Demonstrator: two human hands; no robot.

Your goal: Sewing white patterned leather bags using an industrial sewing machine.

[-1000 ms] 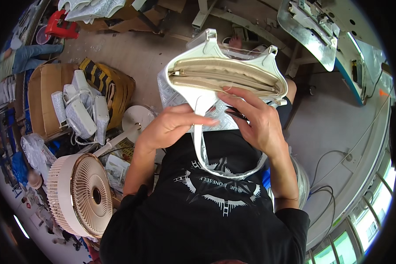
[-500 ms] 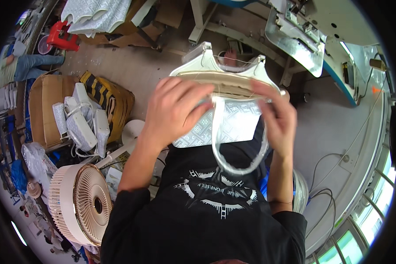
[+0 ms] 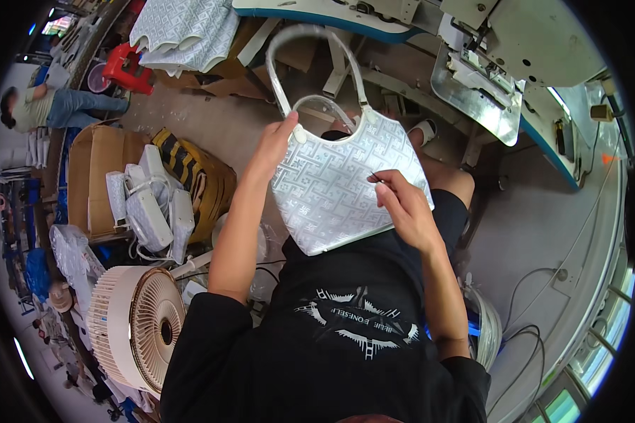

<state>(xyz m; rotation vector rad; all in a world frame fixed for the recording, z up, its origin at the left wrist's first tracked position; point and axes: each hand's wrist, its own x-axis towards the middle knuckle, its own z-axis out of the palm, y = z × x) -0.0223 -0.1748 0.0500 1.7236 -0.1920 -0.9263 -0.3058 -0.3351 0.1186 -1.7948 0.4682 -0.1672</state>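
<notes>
A white handbag point(image 3: 353, 187) with a silvery maze-like pattern lies tilted on my lap, its broad panel facing up. Its clear-wrapped handle point(image 3: 316, 32) arches away from me, and part of a second handle point(image 3: 324, 106) shows through the curved top opening. My left hand point(image 3: 271, 148) is closed on the bag's upper left corner, at the foot of the handle. Over the right half of the panel, my right hand point(image 3: 408, 208) pinches a small, thin, dark thing point(image 3: 376, 178) whose kind I cannot make out. The bag's inside is hidden.
Industrial sewing machine point(image 3: 480, 77) and its blue-edged table stand at the far right. A white fan point(image 3: 137, 328) is close on my left. Beyond it, several similar bags point(image 3: 152, 208) sit by a cardboard box point(image 3: 95, 180). Patterned pieces point(image 3: 183, 32) are stacked farther off. A person point(image 3: 56, 106) stands at far left.
The bag has turned from showing its open zipped top to showing its panel, with the handle swung away from me. My left hand moved to the handle's foot; my right hand came down over the panel.
</notes>
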